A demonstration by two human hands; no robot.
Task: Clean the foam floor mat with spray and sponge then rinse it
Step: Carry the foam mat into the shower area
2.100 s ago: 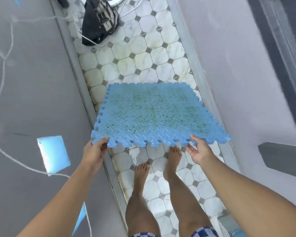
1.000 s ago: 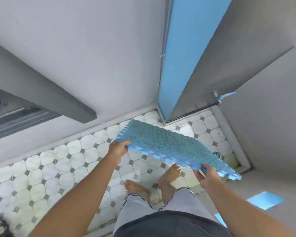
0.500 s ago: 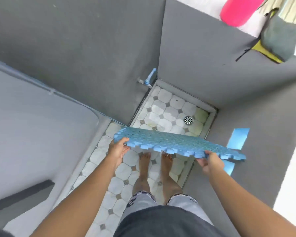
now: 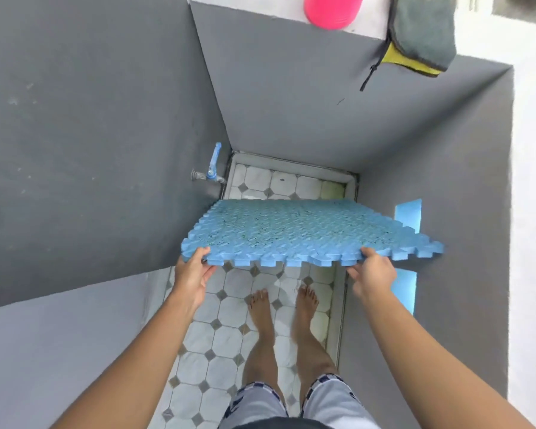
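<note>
At the tiled corner below the wall tap [image 4: 212, 164], the person holds the blue foam mat [image 4: 297, 230] in the air with both hands, out in front of their bare feet [image 4: 260, 305]. The left hand [image 4: 192, 274] grasps the near left corner, thumb on top and the rest of the hand underneath. The right hand [image 4: 373, 272] grasps the near edge towards the right, thumb on top and fingers [image 4: 353, 272] curled under the foam. Neither hand is released.

Half a second ago the mat showed almost edge-on and sloped down to the right. Now it lies closer to level, and its speckled, textured top face is in plain view. Its far edge reaches over the small tiled recess, so the drain seen earlier is hidden beneath it. The tap, which stood well above the mat before, now sits just beyond the far left corner. The right corner of the mat sticks out past the right hand, in front of the grey wall [image 4: 446, 181] and its two bright blue patches [image 4: 409, 215].

Both grips sit at much the same places on the near edge as before. Under the mat, white octagonal floor tiles [image 4: 217, 335] run back towards the person. Up on the ledge, a pink object [image 4: 331, 10] and a grey and yellow cloth [image 4: 421, 35] show more fully than before.
</note>
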